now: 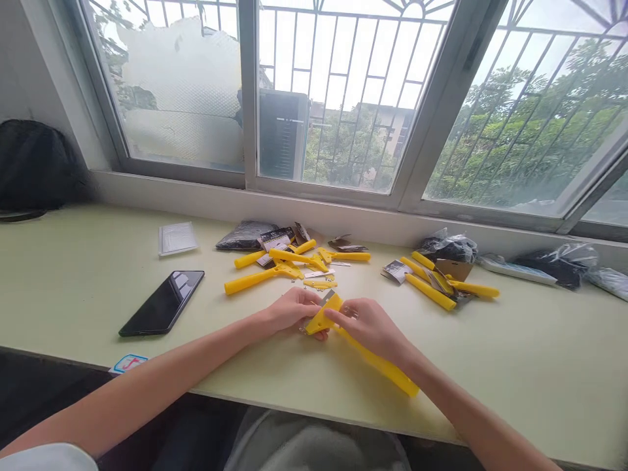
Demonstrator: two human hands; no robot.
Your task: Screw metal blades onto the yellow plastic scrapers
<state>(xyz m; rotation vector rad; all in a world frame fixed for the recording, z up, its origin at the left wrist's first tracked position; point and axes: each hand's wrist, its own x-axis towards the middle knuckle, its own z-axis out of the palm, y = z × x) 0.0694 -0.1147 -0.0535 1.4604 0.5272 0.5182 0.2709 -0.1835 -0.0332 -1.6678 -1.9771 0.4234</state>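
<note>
Between my two hands is a yellow scraper (324, 316) with a grey metal blade (328, 297) along its head. My left hand (294, 311) grips the head from the left, its fingers partly behind it. On the right, my right hand (366, 324) pinches the same head with thumb and fingers. The scraper's long yellow handle (385, 366) slants down to the right, under my right wrist. Just beyond my hands lies a loose yellow plate (320, 284), with small metal bits around it that are too small to name.
Several yellow scrapers (250, 281) with printed cards lie behind my hands. More yellow handles (432, 292) are piled at the right. A black phone (163, 303) and a clear flat case (177, 239) lie left. Bagged dark items (449, 246) stand along the window sill.
</note>
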